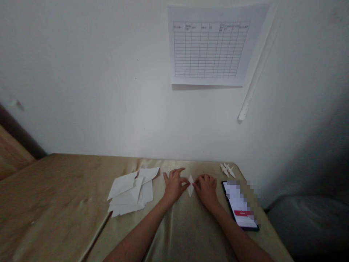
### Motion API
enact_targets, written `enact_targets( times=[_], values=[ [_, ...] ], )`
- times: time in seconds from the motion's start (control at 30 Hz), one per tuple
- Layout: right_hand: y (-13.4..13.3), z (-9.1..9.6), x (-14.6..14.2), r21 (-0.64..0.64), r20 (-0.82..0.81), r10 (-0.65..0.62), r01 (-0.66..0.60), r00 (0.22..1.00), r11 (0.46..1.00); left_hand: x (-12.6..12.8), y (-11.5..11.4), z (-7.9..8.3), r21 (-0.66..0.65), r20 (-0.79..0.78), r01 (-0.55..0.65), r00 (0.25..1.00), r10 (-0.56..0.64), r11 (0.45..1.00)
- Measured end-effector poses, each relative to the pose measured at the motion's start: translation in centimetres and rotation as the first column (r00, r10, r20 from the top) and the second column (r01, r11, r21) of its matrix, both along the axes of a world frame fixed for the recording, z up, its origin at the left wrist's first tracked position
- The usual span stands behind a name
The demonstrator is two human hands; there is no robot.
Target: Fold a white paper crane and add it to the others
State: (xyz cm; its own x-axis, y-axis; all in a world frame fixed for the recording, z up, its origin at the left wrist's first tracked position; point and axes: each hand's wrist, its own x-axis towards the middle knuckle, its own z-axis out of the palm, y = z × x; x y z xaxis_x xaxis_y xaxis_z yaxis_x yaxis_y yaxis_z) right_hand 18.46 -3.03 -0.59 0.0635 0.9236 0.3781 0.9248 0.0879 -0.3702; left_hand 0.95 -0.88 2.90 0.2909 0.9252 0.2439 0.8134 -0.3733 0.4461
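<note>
1. The folded paper piece [191,185] is small and white, a narrow diamond with points toward and away from the person. It lies on the table [68,203] between the two hands, a little right of the table's middle and toward its far edge.
2. Both forearms come in from the near edge and converge on the piece.
3. The left hand [173,186] lies palm down with its fingers loosely spread. Its thumb tip touches the left edge of the diamond.
4. The right hand [206,189] is curled, knuckles up, with its fingertips at the diamond's right edge. Whether it pinches the paper or only presses it down cannot be told.
5. The table wears a shiny, creased golden-tan cover.
6. A phone [240,207] lies just right of the right wrist, near the table's right edge, with its screen lit and a red band across it.
7. Loose sheets [131,193] of white paper lie overlapping in an untidy heap, near the left hand but apart from it.
8. Small folded pieces [227,169], white and pointed, sit at the far right corner beyond the phone.
9. Nothing lies between either hand and the diamond.
10. The wall [81,91] behind is plain and pale. A printed grid sheet [209,47] hangs high on it, and a pale strip [251,94] runs slanting down beside that.
</note>
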Motion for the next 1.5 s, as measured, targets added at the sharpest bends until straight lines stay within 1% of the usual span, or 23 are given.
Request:
enact_targets(
  times=[0.1, 0.33, 0.57, 0.83, 1.13, 1.3, 1.4, 1.5],
  values=[
    [-0.2, 0.7, -0.2, -0.085, 0.014, -0.022, 0.023, 1.0, 0.996, -0.3, -0.3, -0.1, 0.025, -0.03, 0.047, 0.998, -0.046, 0.999],
    [-0.1, 1.0, -0.2, -0.136, 0.016, -0.047, 0.049, 0.999, 0.99, -0.7, -0.3, -0.2, 0.036, -0.107, 0.08, 0.991, -0.076, 0.996],
    [-0.2, 1.2, -0.1, -0.132, -0.03, -0.038, 0.034, 0.999, 0.991, -0.9, 0.1, -0.3, 0.013, -0.181, 0.092, 0.979, -0.088, 0.996],
    [-0.2, 1.1, -0.1, -0.127, -0.02, -0.042, 0.039, 0.999, 0.991, -1.3, 0.3, -0.3, -0.052, -0.203, 0.075, 0.975, -0.085, 0.996],
    [-0.1, 0.9, 0.1, -0.107, -0.008, -0.042, 0.041, 0.999, 0.993, -1.6, 1.0, -0.4, -0.062, -0.267, 0.085, 0.959, -0.099, 0.994],
    [-0.1, 1.0, 0.1, -0.088, -0.023, -0.039, 0.037, 0.999, 0.995, -1.5, 1.3, -0.4, -0.045, -0.3, 0.099, 0.948, -0.108, 0.994],
    [-0.2, 1.1, 0.2, -0.068, -0.038, -0.026, 0.023, 0.999, 0.997, -1.4, 1.3, -0.4, -0.061, -0.318, 0.104, 0.941, -0.118, 0.993],
    [-0.6, 1.4, 0.1, -0.052, -0.038, 0.019, -0.021, 0.999, 0.998, -1.3, 1.2, -0.5, -0.066, -0.328, 0.098, 0.938, -0.114, 0.993]
  ],
)
